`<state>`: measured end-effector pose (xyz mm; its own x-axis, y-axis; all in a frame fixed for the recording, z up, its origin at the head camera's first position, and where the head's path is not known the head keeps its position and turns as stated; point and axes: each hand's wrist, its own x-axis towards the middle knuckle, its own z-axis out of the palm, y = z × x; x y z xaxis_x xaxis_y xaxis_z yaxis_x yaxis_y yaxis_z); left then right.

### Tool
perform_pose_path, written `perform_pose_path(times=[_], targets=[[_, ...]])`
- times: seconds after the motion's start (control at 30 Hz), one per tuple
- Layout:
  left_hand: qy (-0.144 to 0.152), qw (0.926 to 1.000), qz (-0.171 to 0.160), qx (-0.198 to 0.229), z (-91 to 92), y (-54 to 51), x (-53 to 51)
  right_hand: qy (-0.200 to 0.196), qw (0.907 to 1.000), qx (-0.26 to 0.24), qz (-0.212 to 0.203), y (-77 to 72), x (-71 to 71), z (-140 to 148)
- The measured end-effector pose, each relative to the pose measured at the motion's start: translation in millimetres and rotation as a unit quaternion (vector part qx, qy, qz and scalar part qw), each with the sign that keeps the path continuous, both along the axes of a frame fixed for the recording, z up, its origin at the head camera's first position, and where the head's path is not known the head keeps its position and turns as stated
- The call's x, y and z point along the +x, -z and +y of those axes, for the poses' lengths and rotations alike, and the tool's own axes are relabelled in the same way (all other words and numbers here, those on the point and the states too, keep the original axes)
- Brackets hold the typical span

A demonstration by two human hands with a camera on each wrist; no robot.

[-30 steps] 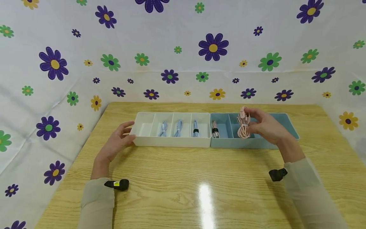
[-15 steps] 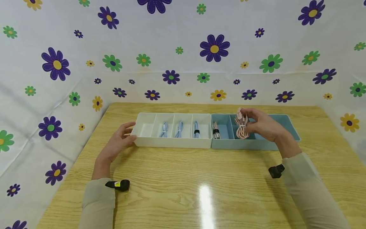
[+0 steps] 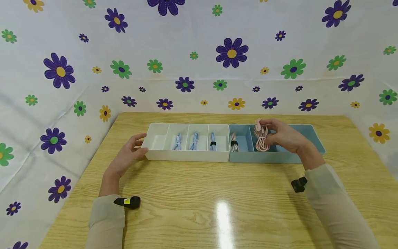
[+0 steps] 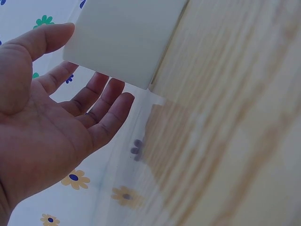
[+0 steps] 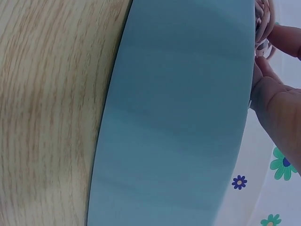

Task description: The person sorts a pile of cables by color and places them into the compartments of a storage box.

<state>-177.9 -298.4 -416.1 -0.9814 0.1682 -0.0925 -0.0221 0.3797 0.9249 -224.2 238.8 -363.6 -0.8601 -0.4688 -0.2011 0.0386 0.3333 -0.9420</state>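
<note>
My right hand (image 3: 287, 137) pinches a bundled pink cable (image 3: 262, 141) over the second compartment of the blue divided box (image 3: 264, 157). Part of that cable (image 5: 263, 21) shows past the box wall in the right wrist view, where the wall hides some of the fingers. On the other side, my left hand (image 3: 125, 155) is at the left end of the white divided box (image 3: 186, 156). Its fingers are loosely bent and its thumb is by the box edge, as the left wrist view shows the palm (image 4: 51, 122) beside the box end (image 4: 122, 42).
Blue cable bundles (image 3: 194, 141) lie in three of the white box's compartments; the rightmost has a black strap. Another pink bundle (image 3: 234, 142) with a black strap lies in the blue box's left compartment. Both boxes stand end to end on a wooden table (image 3: 186, 193) before a flowered cloth (image 3: 202, 69).
The right hand and its pink cable have shifted slightly left and a little down over the compartment. My left hand stays at the white box's end.
</note>
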Motion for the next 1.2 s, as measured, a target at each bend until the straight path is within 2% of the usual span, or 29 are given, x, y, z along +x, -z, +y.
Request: perform_pose_path(times=[0.2, 0.77, 0.97, 1.2], targets=[[0.001, 1.0, 0.002, 0.004, -0.7, 0.4, -0.1, -0.005, 0.9993, 0.033, 0.014, -0.2, -2.8, -4.6], [0.0, 1.0, 0.001, -0.006, -1.4, 0.6, 1.3, 0.003, 0.9949, 0.1, 0.018, -1.5, -6.0, -23.3], [0.0, 1.0, 0.001, -0.006, -2.2, 0.9, 1.2, 0.008, 0.9884, 0.147, 0.038, -2.4, -5.1, -31.9], [0.003, 1.0, 0.003, -0.004, -0.6, -1.0, 0.4, 0.013, 0.9843, 0.172, 0.037, -1.8, -5.8, -37.2]])
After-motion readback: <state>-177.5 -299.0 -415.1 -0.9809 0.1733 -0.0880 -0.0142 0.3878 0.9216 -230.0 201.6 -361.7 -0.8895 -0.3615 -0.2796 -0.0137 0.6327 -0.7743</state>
